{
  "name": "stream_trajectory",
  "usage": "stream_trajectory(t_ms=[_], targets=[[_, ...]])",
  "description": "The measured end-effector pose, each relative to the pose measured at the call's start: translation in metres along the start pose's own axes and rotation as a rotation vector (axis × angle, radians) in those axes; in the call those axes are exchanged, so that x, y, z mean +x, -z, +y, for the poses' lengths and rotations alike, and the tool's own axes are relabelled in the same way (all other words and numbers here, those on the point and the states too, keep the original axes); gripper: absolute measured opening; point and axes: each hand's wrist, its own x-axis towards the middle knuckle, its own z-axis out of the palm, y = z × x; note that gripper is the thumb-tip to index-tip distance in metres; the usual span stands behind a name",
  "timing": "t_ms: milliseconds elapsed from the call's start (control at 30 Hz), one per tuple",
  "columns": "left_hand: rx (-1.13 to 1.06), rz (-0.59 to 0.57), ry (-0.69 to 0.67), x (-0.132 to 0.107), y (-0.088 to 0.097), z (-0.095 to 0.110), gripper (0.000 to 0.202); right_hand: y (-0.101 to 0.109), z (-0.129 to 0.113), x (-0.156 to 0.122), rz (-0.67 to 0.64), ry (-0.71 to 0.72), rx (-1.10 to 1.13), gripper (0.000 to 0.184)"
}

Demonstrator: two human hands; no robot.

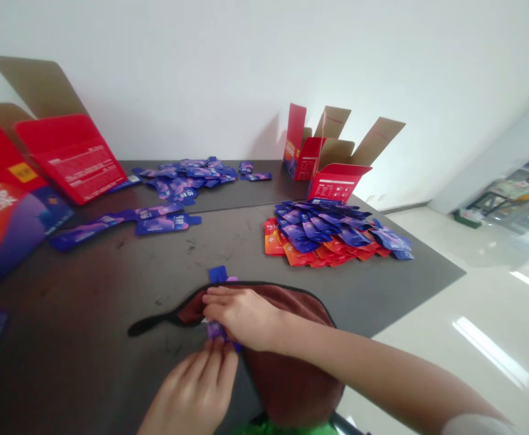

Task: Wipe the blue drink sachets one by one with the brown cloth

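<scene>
My right hand [239,314] and my left hand [196,386] meet at a small purple sachet [216,330], both pinching it with closed fingers. A second blue sachet [219,275] shows just beyond my right hand. Under the hands lies a brown fabric pouch [286,362] with a black rim and a black strap [150,324], resting on the dark table [87,314] near its front edge. Most of the held sachet is hidden by my fingers.
A pile of blue and orange sachets [332,235] lies at the right. More blue sachets [187,175] are scattered at the back, some [128,223] at mid left. An open red carton [325,160] stands at the back right, another [28,175] at the left. The table edge [409,308] drops to a shiny floor.
</scene>
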Motion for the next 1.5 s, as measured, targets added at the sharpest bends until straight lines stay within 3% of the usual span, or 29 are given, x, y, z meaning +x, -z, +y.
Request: stream_trajectory(t_ms=[200,333,400,433,500,600,733,833,933,1100,1300,1500], targets=[[-0.072,0.022,0.033,0.006,-0.002,0.0,0.041,0.002,0.046,0.042,0.045,-0.158,0.004,0.012],[-0.071,0.033,0.101,0.01,-0.001,-0.008,0.042,0.024,0.044,0.034,0.219,-0.261,0.005,0.019],[-0.016,0.033,0.118,0.011,0.005,-0.02,0.04,0.043,0.026,0.008,0.379,-0.273,0.015,0.024],[0.022,0.029,0.132,0.012,0.008,-0.027,0.037,0.053,0.014,-0.01,0.569,-0.276,0.045,0.023],[0.104,0.029,0.18,0.02,0.018,-0.044,0.028,0.068,-0.01,-0.051,0.757,-0.289,0.033,0.024],[0.259,0.019,0.278,0.049,0.034,-0.065,0.02,0.075,-0.037,-0.112,0.829,-0.367,-0.075,0.032],[0.36,0.042,0.373,0.122,0.047,-0.073,0.029,0.06,-0.048,-0.164,0.965,-0.507,-0.17,0.038],[0.284,0.096,0.337,0.184,0.046,-0.061,0.035,0.047,-0.043,-0.186,1.068,-0.577,-0.223,0.038],[0.162,0.051,0.268,0.24,0.038,-0.038,0.039,0.038,-0.035,-0.202,1.11,-0.632,-0.275,0.039],[0.033,-0.058,0.103,0.3,0.015,0.008,0.036,0.031,-0.025,-0.226,1.041,-0.608,-0.405,0.039],[-0.079,-0.194,-0.021,0.312,-0.007,0.04,0.026,0.031,-0.023,-0.238,0.968,-0.606,-0.441,0.035],[-0.118,-0.238,0.029,0.302,-0.012,0.033,0.033,0.029,-0.022,-0.232,0.999,-0.612,-0.433,0.033]])
